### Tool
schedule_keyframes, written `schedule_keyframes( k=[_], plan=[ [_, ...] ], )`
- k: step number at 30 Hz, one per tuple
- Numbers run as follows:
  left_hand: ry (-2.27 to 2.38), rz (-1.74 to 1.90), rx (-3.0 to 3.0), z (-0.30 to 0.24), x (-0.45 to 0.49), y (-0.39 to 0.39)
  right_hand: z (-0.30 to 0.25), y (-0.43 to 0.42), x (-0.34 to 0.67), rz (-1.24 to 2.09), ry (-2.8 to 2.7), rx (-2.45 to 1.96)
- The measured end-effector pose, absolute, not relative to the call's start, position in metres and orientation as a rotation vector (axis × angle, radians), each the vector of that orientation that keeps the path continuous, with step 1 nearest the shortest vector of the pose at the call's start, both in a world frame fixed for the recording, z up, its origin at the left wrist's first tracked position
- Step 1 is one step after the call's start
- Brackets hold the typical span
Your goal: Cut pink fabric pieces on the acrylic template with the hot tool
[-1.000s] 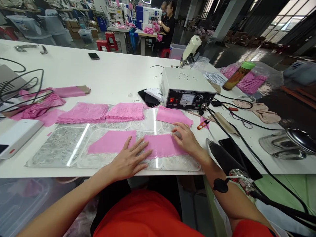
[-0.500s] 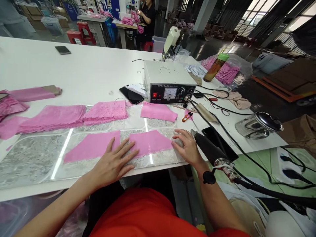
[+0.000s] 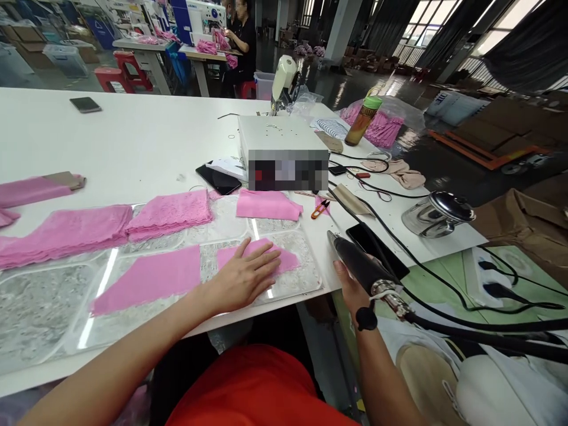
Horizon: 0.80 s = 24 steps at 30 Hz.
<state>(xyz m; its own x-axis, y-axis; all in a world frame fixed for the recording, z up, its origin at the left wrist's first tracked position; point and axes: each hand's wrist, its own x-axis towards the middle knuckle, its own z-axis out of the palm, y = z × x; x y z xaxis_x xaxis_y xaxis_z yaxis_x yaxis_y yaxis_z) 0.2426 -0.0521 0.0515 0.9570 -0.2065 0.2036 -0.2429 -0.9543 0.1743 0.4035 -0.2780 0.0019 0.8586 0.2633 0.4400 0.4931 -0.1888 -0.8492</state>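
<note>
My left hand [image 3: 248, 272] lies flat, fingers stretched, on a pink fabric piece [image 3: 290, 261] with a slanted right end. Left of it, a second pink piece [image 3: 151, 280] lies flat on the clear-covered, grey-patterned mat [image 3: 39, 305]. My right hand [image 3: 352, 290] is at the black corded handpiece [image 3: 361, 260], which has a pointed metal tip. A digit shows beside the handpiece; the other fingers are hidden by it, so I cannot tell whether they grip it. Behind the left hand are pink fabric stacks [image 3: 171, 216] and another piece [image 3: 268, 205].
Behind the mat stands a grey control box [image 3: 281, 133]. Orange thread snips [image 3: 320, 209], a black phone [image 3: 377, 251] and a lidded glass mug [image 3: 432, 216] are on the right. Cables [image 3: 399, 242] cross the table's right side. A person [image 3: 242, 44] sits at a sewing machine beyond.
My left hand has moved right onto the right-hand fabric piece. My right hand has left that piece's edge and moved to the black handpiece. The view has shifted.
</note>
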Motion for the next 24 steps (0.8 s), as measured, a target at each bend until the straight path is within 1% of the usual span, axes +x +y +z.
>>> schedule_keyframes(
  k=[1, 3, 8, 14, 20, 24],
  plan=[
    [-0.348, 0.245, 2.899, 0.050, 0.249, -0.054, 0.006, -0.275, 0.400, -0.332, -0.475, -1.744],
    [-0.363, 0.207, 2.883, 0.044, 0.257, -0.056, 0.013, -0.267, 0.393, -0.407, -0.413, -1.660],
    [-0.386, 0.158, 2.866, 0.033, 0.259, -0.058, 0.009, -0.259, 0.395, -0.451, -0.443, -1.553],
    [-0.390, 0.179, 2.853, 0.028, 0.257, -0.060, 0.004, -0.254, 0.422, -0.538, -0.321, -1.314],
    [-0.401, 0.226, 2.874, 0.025, 0.258, -0.062, 0.025, -0.245, 0.448, -0.640, -0.197, -1.297],
    [-0.410, 0.224, 2.869, 0.024, 0.258, -0.063, 0.047, -0.251, 0.445, -0.572, -0.151, -1.189]
  ],
)
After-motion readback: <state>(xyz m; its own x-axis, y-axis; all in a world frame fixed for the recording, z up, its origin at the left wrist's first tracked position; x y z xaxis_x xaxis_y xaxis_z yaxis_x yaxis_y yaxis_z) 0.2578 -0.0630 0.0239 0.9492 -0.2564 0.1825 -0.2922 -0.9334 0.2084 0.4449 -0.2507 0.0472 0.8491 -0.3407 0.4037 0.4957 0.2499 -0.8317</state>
